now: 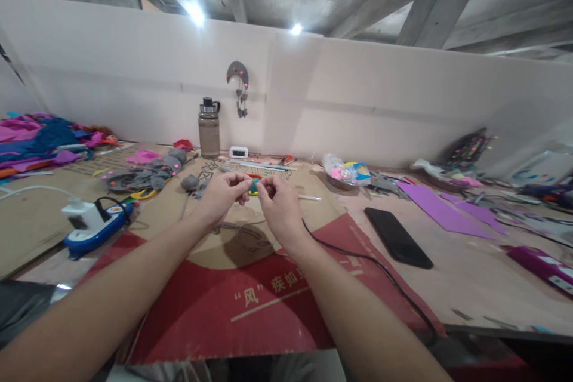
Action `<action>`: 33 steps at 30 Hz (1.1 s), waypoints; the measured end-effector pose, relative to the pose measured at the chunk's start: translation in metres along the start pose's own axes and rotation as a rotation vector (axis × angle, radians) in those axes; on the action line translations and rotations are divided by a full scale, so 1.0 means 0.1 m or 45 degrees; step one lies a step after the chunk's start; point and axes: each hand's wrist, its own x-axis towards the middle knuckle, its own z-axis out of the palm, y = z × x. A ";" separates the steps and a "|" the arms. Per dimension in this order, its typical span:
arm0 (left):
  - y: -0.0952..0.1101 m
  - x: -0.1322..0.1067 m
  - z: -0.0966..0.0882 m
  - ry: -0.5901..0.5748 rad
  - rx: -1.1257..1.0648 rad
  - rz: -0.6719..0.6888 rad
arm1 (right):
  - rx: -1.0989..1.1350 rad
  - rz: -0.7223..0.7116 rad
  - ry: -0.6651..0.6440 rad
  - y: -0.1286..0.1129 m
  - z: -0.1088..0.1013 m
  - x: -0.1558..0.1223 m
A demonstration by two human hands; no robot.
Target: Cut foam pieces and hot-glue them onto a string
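My left hand and my right hand are held together above the table, fingertips almost meeting. Both are closed in a pinch on a small thing between them; a bit of green and red shows there, too small to name. Below the hands a grey cord lies looped on a sheet of red and brown cardboard.
A black phone lies right of my hands, with a black cable running past my right wrist. A glue gun sits at left near grey felt pieces. A water bottle stands by the white wall. Purple foam sheets lie at right.
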 end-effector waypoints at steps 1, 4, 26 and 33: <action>0.00 0.00 0.00 0.006 -0.002 -0.003 | -0.007 -0.007 -0.002 0.00 0.00 0.00; 0.00 0.01 0.00 0.032 0.021 -0.003 | -0.039 -0.033 -0.011 -0.01 0.00 0.00; 0.11 -0.07 -0.04 0.018 0.647 0.228 | -0.250 -0.260 -0.027 0.03 -0.06 0.00; 0.13 -0.06 -0.03 0.017 0.733 0.267 | -0.271 -0.290 -0.028 0.03 -0.07 0.01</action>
